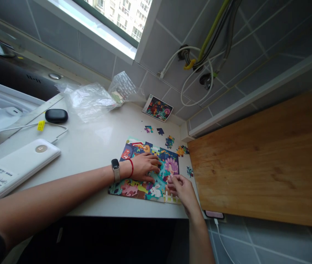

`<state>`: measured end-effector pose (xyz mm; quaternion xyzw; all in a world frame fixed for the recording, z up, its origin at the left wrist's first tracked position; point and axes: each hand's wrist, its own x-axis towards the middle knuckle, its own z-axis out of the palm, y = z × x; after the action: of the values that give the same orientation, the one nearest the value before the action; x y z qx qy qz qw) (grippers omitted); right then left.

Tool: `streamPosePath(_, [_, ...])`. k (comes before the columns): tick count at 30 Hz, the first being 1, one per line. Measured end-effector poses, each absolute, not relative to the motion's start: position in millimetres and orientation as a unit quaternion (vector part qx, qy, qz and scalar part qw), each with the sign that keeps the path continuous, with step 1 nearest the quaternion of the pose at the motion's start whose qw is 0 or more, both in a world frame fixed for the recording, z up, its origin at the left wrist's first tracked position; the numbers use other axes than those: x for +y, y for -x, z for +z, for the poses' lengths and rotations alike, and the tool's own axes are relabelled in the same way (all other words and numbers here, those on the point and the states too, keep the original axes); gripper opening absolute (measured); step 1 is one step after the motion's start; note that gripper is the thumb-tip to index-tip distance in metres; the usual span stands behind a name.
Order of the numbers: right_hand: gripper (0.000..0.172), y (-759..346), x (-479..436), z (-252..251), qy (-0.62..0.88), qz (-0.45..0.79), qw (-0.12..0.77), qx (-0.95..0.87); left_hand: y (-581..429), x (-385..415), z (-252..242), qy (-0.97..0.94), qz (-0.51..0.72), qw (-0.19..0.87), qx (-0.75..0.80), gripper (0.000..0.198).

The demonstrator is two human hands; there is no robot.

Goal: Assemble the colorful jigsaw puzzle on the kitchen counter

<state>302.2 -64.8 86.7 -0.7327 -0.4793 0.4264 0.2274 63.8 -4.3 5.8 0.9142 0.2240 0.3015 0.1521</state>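
The puzzle point(161, 179) lies left of the board point(257, 157). The left hand point(144, 167) rests on it, fingers loosely spread; the right hand point(182, 189), on the side nearer the board, has its fingers bent together, but I cannot tell if they grip a piece. A sideways push of the left palm could, I think, open the joints. The long axis seems to run toward the board; the picture's top points away from the person.
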Motion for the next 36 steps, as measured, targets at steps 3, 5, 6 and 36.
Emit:
streamPosePath(3, [0.059, -301, -66, 82, 0.731, 0.434, 0.231, -0.473, -64, -4, 3, -0.915, 0.305, 0.151, 0.219, 0.040])
streamPosePath(5, [0.060, -302, -66, 76, 0.730, 0.418, 0.225, -0.492, -64, -3, 2, -0.913, 0.312, 0.153, 0.216, 0.034])
streamPosePath(6, [0.060, -303, -66, 73, 0.728, 0.405, 0.218, -0.508, -64, -3, 2, -0.910, 0.316, 0.155, 0.218, 0.031])
streamPosePath(36, [0.027, -309, -30, 43, 0.664, 0.276, 0.175, -0.672, -64, 0, 11, -0.840, 0.313, 0.151, 0.417, 0.020])
